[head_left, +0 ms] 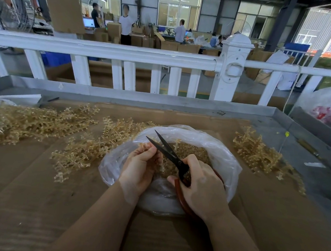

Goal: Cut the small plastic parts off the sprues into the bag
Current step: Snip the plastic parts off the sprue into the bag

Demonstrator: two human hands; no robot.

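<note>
Left hand (pixel 139 165) pinches translucent amber plastic sprue (pixel 144 146) over open clear plastic bag (pixel 226 158); right hand (pixel 199 187) grips red-handled black scissors (pixel 170 154), blades parted. Best practice: snip close to runner, over bag mouth, fingertips clear. Uncut sprue pile (pixel 44 121) waits left.

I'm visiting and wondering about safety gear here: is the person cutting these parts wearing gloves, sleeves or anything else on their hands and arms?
No. The left hand and right hand are both bare, with no gloves. Both forearms are uncovered as far as the picture shows, with no sleeve edge in view. No watch, bracelet or ring is visible on the sides facing the camera. The fingernails look short and unpainted.
</note>
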